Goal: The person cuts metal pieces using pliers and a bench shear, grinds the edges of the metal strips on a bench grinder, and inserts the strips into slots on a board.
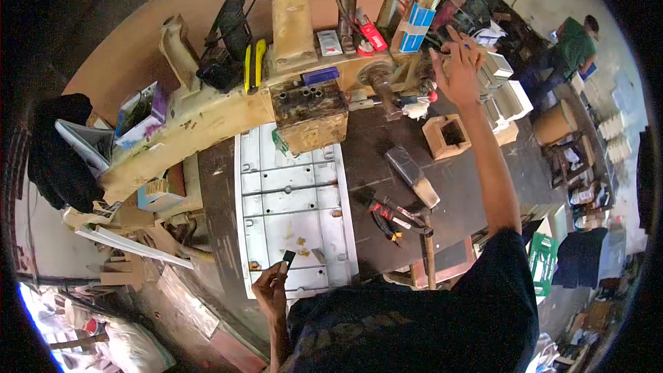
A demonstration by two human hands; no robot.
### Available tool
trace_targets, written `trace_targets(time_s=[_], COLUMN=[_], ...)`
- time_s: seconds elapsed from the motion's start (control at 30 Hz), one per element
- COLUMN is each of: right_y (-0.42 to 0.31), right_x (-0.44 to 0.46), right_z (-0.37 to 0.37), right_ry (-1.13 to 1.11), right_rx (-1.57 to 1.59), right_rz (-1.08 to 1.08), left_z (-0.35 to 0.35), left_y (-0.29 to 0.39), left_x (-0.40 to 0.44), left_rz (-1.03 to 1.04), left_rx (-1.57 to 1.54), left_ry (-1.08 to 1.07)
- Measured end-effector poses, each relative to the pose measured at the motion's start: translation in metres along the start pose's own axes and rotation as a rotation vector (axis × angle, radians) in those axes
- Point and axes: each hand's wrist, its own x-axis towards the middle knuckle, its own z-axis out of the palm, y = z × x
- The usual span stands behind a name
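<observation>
My left hand pinches a small flat black piece between thumb and finger. It is just above the near end of a long white ribbed panel, which lies on the dark bench with small yellowish bits on it. The far end of the panel sits under a worn metal block on the machine. Stretched out to the far right, my right hand has its fingers apart and nothing visible in it. A blue box and a red-tipped lever are close to it.
Pliers with red and black handles, a dark wrapped bar and a square wooden box lie on the bench. White blocks stand at right. A yellow cutter rests on the machine. Another person stands far right.
</observation>
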Motion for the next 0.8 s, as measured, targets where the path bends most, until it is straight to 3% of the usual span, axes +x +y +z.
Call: trace_targets(time_s=[0.27, 0.37, 0.47, 0.8], right_y=[0.013, 0.021, 0.025, 0.024], right_x=[0.008, 0.02, 0.026, 0.031], right_z=[0.006, 0.0, -0.015, -0.012], right_ry=[-0.023, 0.178, 0.194, 0.103], right_rx=[-0.004, -0.016, -0.016, -0.035], right_rz=[-0.029, 0.042, 0.072, 0.014], left_z=[0.0, 0.0, 0.001, 0.0], left_y=[0.008, -0.002, 0.0, 0.008], left_x=[0.005, 0.007, 0.008, 0.014], left_rz=[-0.054, -0.025, -0.027, 0.016], left_rx=[-0.017, -0.055, -0.101, 0.044], left_ry=[-0.024, -0.026, -0.005, -0.003])
